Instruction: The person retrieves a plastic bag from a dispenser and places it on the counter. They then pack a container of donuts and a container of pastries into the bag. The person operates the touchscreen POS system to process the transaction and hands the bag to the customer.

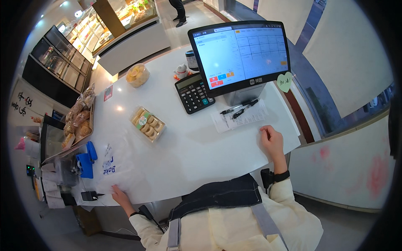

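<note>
A white plastic bag (121, 157) with blue printing lies flat on the left part of the counter. My left hand (120, 197) holds its near edge, the fingertips partly hidden by the plastic. On the right, my right hand (272, 139) rests on the countertop with its fingers loosely curled and nothing visible in them. Just beyond it lie printed paper slips (240, 119) with pens (245, 109) on top. Between the hands, farther back, sits a clear box of ring-shaped cookies (147, 124) with a round sticker. A round clear tub of yellowish pieces (137, 75) stands behind it.
A touchscreen register (241, 58) stands at the back right of the white counter (194, 153), a calculator (194, 93) beside it. Left are a tray of bagged bread (80, 119), a blue tape dispenser (85, 163) and a black adapter (90, 196). A person's legs (179, 12) show beyond.
</note>
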The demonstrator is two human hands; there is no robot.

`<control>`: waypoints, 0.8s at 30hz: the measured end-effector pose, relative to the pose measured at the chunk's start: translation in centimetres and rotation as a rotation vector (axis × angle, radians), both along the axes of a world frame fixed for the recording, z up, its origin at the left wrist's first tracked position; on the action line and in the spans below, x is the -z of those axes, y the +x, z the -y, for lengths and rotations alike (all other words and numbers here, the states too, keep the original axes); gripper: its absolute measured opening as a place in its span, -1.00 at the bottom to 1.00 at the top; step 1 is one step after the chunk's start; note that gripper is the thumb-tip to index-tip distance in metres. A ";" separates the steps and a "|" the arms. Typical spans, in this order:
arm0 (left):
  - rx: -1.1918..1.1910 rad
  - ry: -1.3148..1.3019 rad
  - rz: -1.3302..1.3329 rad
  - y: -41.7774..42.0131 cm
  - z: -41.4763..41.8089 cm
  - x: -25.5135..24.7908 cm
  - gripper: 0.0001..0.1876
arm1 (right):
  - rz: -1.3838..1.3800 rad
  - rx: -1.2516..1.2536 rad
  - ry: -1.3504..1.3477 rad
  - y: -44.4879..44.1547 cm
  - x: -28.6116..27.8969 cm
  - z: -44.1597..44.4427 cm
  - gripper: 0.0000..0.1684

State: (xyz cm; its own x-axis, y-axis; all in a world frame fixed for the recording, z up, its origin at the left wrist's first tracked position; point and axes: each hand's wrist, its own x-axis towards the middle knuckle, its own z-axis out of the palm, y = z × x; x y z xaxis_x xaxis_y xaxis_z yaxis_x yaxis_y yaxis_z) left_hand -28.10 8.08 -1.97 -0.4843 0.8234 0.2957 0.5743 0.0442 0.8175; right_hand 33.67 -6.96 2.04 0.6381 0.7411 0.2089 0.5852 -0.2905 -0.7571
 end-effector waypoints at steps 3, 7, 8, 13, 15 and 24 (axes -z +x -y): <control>0.033 0.026 0.040 0.7 0.3 -0.5 -0.56 | 0.070 0.014 -0.001 -0.2 -0.3 -0.1 -0.87; 0.042 -0.032 0.003 0.8 1.0 -1.0 -0.58 | -0.026 0.051 -0.039 -0.4 -0.9 0.0 -0.87; 0.057 -0.027 0.038 0.8 0.9 -1.0 -0.59 | 0.000 0.055 -0.022 -0.5 -0.9 -0.1 -0.88; 0.065 0.028 0.058 0.1 0.2 -0.2 -0.62 | 0.051 -0.008 -0.023 -0.2 -0.2 0.1 -0.85; 0.024 -0.082 0.053 -0.3 0.4 -0.1 -0.62 | -0.007 -0.027 -0.003 0.1 0.2 0.3 -0.84; 0.010 0.001 -0.053 -0.4 0.7 0.3 -0.66 | 0.049 -0.020 -0.010 0.1 0.4 0.1 -0.84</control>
State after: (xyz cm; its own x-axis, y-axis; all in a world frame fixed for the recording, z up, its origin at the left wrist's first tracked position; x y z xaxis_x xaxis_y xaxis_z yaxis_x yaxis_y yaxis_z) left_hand -28.48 7.42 -2.26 -0.4599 0.8277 0.3214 0.6175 0.0380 0.7857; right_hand 33.74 -7.08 1.63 0.6125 0.7558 0.2316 0.6271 -0.2862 -0.7245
